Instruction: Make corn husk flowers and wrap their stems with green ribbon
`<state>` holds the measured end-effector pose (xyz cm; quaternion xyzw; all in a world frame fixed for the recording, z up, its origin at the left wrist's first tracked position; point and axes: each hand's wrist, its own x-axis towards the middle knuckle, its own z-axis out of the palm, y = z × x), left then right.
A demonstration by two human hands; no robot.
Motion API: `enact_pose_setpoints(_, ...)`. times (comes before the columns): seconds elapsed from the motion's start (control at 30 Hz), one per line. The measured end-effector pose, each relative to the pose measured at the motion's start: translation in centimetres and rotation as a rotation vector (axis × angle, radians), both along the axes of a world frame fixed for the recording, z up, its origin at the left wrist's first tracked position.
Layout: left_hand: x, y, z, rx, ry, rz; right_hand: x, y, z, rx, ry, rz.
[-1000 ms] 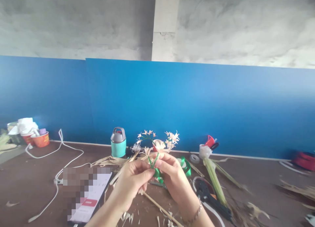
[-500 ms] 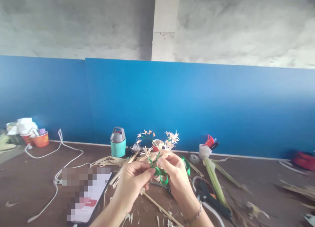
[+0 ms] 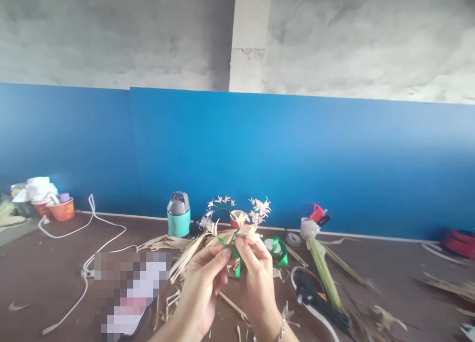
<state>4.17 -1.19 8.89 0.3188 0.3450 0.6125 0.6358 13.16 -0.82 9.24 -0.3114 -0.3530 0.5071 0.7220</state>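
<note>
Both hands meet low in the middle of the head view around a green-wrapped flower stem [image 3: 227, 244] with pale, papery blossoms. My left hand [image 3: 206, 275] is closed, thumb and index pinching the stem's lower part where green ribbon [image 3: 234, 253] lies. My right hand [image 3: 257, 272] is closed too, its fingertips pinched at the stem beside the ribbon. A loose ribbon end hangs between the hands. Just behind them, more small pale flowers [image 3: 261, 209] rise near a red and white cup [image 3: 237, 219]. A green ribbon roll [image 3: 277, 249] lies right of my right hand.
A black glue gun [image 3: 321, 302] lies at right, near a corn stalk piece [image 3: 323, 272] and a tape roll [image 3: 293, 239]. Dry husk strips [image 3: 189, 255] lie behind my left hand. At left are a phone [image 3: 137, 297], a white cable [image 3: 107, 245] and a teal flask [image 3: 178, 220].
My right hand has turned more upright and its fingertips have moved slightly left, closer to my left hand. The ribbon roll is now more exposed. The flower stem has tilted left.
</note>
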Motion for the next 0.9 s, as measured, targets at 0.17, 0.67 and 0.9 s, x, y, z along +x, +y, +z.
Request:
enact_pose_setpoints(0.17,0.3,-0.3,-0.1,-0.01,-0.021,-0.01,-0.8,0.1,-1.1,-0.043,0.098,0.045)
enact_pose_setpoints(0.67,0.1,0.8,-0.6,0.03,-0.081,0.007,-0.2,0.9,-0.6,-0.03,0.005,0.156)
enact_pose_setpoints(0.9,-0.7,1.6,-0.2,0.053,-0.058,0.015,1.5,1.2,0.1,0.008,-0.24,0.23)
